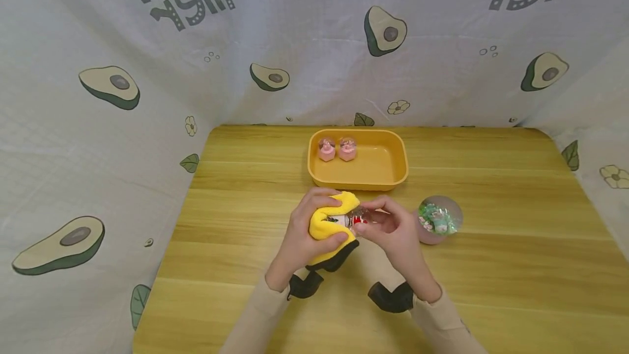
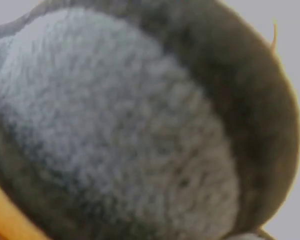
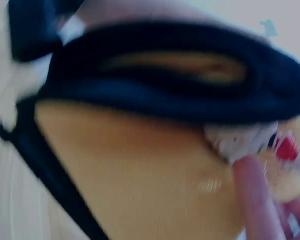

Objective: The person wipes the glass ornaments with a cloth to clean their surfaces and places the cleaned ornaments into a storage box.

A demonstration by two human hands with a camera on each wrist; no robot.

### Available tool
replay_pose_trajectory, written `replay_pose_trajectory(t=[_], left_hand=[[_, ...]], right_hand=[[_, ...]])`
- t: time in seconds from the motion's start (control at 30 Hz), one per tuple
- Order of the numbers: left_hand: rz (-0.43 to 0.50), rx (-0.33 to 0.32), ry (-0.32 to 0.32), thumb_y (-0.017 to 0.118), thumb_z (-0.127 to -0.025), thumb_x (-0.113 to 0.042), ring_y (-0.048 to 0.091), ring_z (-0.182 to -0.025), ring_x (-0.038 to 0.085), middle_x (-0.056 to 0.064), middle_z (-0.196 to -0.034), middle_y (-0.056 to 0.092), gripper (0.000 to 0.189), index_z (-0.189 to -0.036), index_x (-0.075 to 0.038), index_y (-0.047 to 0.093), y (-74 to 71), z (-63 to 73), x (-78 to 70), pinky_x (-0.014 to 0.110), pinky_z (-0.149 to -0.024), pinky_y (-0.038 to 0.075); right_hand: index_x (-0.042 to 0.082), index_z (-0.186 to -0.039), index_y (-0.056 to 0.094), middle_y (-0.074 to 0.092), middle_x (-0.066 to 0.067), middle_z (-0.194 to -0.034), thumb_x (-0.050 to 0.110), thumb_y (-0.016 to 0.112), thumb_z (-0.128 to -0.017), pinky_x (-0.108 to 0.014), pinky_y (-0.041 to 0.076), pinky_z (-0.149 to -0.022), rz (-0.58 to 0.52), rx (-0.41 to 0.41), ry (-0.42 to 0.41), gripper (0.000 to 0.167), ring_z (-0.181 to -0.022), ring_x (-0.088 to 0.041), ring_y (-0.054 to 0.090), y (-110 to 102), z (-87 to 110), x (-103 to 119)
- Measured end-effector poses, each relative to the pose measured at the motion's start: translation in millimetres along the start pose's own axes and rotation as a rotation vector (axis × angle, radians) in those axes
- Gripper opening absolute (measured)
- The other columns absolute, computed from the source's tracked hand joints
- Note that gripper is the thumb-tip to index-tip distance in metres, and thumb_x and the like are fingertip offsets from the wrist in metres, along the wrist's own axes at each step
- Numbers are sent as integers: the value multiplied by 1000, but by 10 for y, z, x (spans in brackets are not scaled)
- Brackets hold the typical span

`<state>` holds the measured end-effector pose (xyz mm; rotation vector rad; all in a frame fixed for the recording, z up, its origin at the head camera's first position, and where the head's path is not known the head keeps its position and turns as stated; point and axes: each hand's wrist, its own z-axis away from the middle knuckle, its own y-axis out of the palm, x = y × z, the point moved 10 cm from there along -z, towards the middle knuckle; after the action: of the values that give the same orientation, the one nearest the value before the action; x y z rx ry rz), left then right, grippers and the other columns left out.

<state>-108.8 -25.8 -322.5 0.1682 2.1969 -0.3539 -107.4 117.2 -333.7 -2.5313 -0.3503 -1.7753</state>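
Observation:
In the head view my left hand (image 1: pixel 301 232) grips a folded yellow cloth (image 1: pixel 320 227) with a dark edge, bunched round a small snow globe (image 1: pixel 358 219). The globe has a white base and a red figure inside its clear dome. Fingers and thumb of my right hand (image 1: pixel 397 231) pinch the dome end. A fingertip rests by the white base of the snow globe (image 3: pixel 286 149) in the right wrist view, below the cloth's dark border (image 3: pixel 140 100). Grey fuzzy cloth (image 2: pixel 115 125) fills most of the left wrist view, hiding the left fingers.
A yellow tray (image 1: pixel 390 149) stands just beyond the hands, holding two small pink snow globes (image 1: pixel 337 149) at its left. To the right of my right hand sits a larger snow globe (image 1: pixel 440 218) with green inside. A printed curtain (image 1: pixel 314 42) rises behind the wooden table (image 1: pixel 506 234).

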Motion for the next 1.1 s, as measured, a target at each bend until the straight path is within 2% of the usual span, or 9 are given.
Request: replay_pose_trajectory(t=[0.13, 0.2, 0.3, 0.37, 0.5, 0.7, 0.87, 1.0, 1.1], left_hand=[[-59, -4, 70, 72, -85, -36, 54, -107, 29, 14, -121, 51, 44, -115, -10, 52, 20, 4, -59, 37, -85, 50], [-75, -7, 93, 76, -81, -23, 54, -107, 30, 15, -121, 51, 44, -115, -9, 51, 27, 7, -74, 37, -86, 50], [-84, -22, 99, 78, -78, -16, 55, -107, 30, 15, -120, 52, 45, -115, -8, 52, 20, 10, -60, 37, -87, 49], [-74, -37, 77, 75, -83, -26, 55, -107, 29, 14, -119, 54, 41, -113, -8, 53, 3, 2, -29, 37, -88, 49], [-29, -48, 16, 66, -87, -45, 55, -106, 27, 12, -115, 56, 46, -111, -7, 55, -33, -14, 47, 37, -87, 48], [101, -2, -98, 68, -86, -43, 54, -104, 27, 12, -115, 55, 47, -112, -6, 53, -42, -16, 162, 37, -83, 49], [163, 40, -179, 70, -85, -38, 53, -104, 27, 12, -118, 53, 45, -113, -6, 53, -37, -5, 239, 38, -81, 50], [201, 60, -239, 69, -86, -37, 53, -103, 25, 12, -121, 51, 46, -114, -5, 52, -37, 16, 295, 34, -80, 51], [220, 62, -270, 68, -86, -36, 54, -102, 24, 11, -121, 51, 46, -115, -5, 52, -45, 32, 327, 32, -78, 51]], right_hand=[[-5, -91, 59, 64, -10, -85, -7, 57, -89, -35, 57, -60, -71, -60, 223, 4, -66, -18, 66, -21, -10, -195], [3, -86, 60, 64, -9, -78, -1, 55, -92, -34, 56, -58, -72, -83, 324, 9, -62, -17, 65, -32, -3, -279], [5, -84, 59, 65, -8, -74, 3, 54, -93, -31, 56, -60, -79, -92, 392, 11, -62, -17, 64, -30, 4, -332], [3, -87, 58, 64, -8, -80, 3, 55, -93, -31, 56, -62, -52, -79, 384, 7, -64, -17, 64, -17, 7, -325], [-8, -99, 54, 59, -11, -97, -5, 58, -90, -32, 56, -67, -9, -26, 264, 10, -75, -17, 66, 36, 14, -220], [-10, -109, 55, 58, -17, -106, -14, 66, -81, -29, 55, -74, 123, 29, 14, 31, -94, -18, 64, 100, 36, 18], [-9, -112, 58, 58, -21, -102, 4, 74, -82, -25, 53, -79, 256, 82, -158, 36, -93, -14, 61, 153, 49, 165], [-7, -110, 61, 58, -19, -104, 26, 72, -82, -24, 52, -82, 333, 129, -319, 45, -96, -15, 59, 208, 66, 278], [-5, -107, 64, 58, -19, -107, 31, 70, -84, -23, 49, -86, 396, 161, -461, 43, -99, -20, 59, 261, 93, 370]])
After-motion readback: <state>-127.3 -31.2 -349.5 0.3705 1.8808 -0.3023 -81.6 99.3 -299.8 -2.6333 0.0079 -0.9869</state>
